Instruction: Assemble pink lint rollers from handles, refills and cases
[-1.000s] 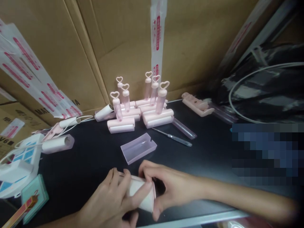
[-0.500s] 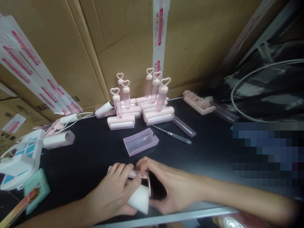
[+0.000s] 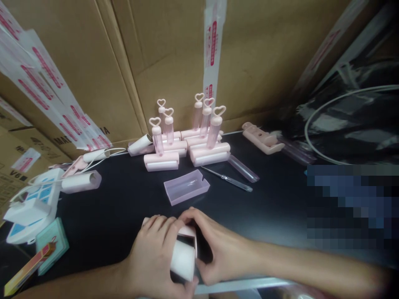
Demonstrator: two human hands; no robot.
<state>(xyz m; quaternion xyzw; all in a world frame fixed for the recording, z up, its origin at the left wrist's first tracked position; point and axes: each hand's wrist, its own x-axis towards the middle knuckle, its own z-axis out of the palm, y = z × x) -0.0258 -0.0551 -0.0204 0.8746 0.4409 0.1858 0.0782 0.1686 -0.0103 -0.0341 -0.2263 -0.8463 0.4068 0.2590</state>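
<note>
At the front of the black table my left hand (image 3: 156,253) is wrapped over a white paper roll (image 3: 183,259) and the pink lint roller housing (image 3: 190,233) around it. The thumb lies along the roll's lower end. My right hand (image 3: 215,245) curves round the right end, its fingertips on the housing's top edge and its thumb at the lower right rim of the roll. A dark gap shows between roll and housing; most of the housing is hidden under my left hand. Just beyond lies a clear purple tray-shaped cover (image 3: 187,189).
Several pink lint rollers with heart-ended handles (image 3: 215,128) stand at the back by a cardboard box (image 3: 174,50). A screwdriver (image 3: 230,180) and a clear tube (image 3: 245,168) lie right of centre. On the left are a power strip (image 3: 46,191), another roll (image 3: 77,182) and a teal box (image 3: 52,245).
My left hand has shifted over the roll, its thumb moving from the top of the roll down to its lower end. My right hand stays at the right end. The view has shifted slightly.
</note>
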